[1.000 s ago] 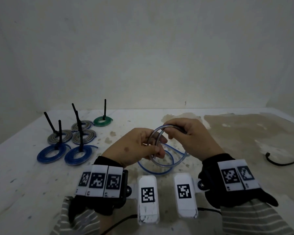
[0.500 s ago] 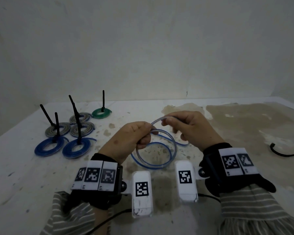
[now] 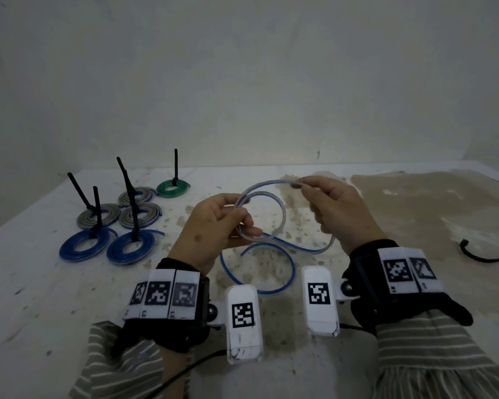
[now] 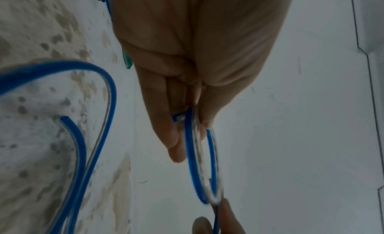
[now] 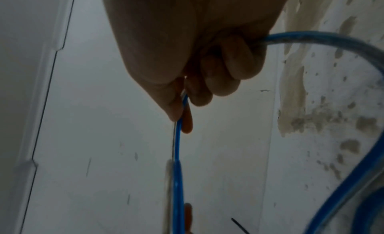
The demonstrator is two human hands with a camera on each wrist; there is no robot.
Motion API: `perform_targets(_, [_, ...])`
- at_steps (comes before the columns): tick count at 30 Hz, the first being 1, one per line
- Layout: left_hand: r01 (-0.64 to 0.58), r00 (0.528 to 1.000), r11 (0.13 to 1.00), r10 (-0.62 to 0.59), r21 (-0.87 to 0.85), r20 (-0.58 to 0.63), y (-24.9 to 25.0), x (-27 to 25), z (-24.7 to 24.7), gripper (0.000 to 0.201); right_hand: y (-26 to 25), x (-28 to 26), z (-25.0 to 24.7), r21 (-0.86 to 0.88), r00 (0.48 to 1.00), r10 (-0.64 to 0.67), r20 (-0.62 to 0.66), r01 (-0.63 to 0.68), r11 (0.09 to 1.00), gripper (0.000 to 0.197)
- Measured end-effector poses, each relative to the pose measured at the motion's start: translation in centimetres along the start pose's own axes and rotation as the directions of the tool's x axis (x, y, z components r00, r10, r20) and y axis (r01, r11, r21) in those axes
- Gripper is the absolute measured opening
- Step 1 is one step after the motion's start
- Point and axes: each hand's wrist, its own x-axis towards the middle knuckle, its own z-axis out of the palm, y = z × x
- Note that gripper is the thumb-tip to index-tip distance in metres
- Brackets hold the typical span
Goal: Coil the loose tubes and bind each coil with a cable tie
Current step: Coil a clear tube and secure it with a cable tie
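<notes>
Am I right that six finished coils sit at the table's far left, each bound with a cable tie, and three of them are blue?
Not quite. Six bound coils do sit at the far left, but only two are blue. Three are grey and one is green. The head view shows this. The cable ties stand up from every coil.

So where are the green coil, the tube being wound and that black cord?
green coil (image 3: 173, 189), head view, its ring.
tube (image 3: 283, 210), head view, raised loop's right side.
black cord (image 3: 481, 256), head view, its curved end.

6 tied coils (image 3: 118, 223) on table (image 3: 41, 298) left, tube (image 3: 260, 254) centre, cable (image 3: 484, 253) right
</notes>
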Motion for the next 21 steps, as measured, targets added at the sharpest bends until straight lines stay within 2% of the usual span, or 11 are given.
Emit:
perform_targets(3, [-0.048,0.992,0.999,0.046,-0.008,-0.121,-0.4,0.2,-0.4,0.027,0.4,0.0,0.4,-0.142,0.995,0.052,0.088,-0.039,0.989,0.025])
perform_targets(6, [-0.073,0.985,0.995,0.082,0.064,-0.152,-0.5,0.3,-0.4,0.033,0.1,-0.2,0.3,-0.373,0.988,0.037,0.153,0.023,0.928,0.024])
perform_targets(7, [-0.078,0.983,0.993,0.092,0.086,-0.161,-0.5,0.3,-0.4,0.034,0.0,-0.3,0.3,-0.373,0.984,0.027,0.179,0.042,0.927,0.025])
perform_targets(10, [-0.074,0.981,0.991,0.092,0.11,-0.171,-0.6,0.3,0.2,0.04,-0.3,-0.6,0.9,-0.243,0.97,0.004,0.241,0.056,0.968,0.054])
perform_targets(11, [-0.067,0.983,0.993,0.083,0.098,-0.167,-0.5,0.2,0.5,0.043,-0.3,-0.5,1.1,-0.236,0.969,-0.011,0.246,0.071,0.969,0.056])
perform_targets(17, [-0.079,0.992,0.984,0.062,-0.157,-0.112,0.1,-0.3,1.5,0.056,0.4,-0.5,2.1,-0.245,0.979,-0.075,0.189,0.121,0.962,0.022])
perform_targets(21, [-0.051,0.995,0.965,0.027,-0.256,-0.096,-0.1,0.0,1.2,0.058,0.0,-0.6,2.4,-0.108,0.985,-0.076,0.156,0.094,0.99,0.012])
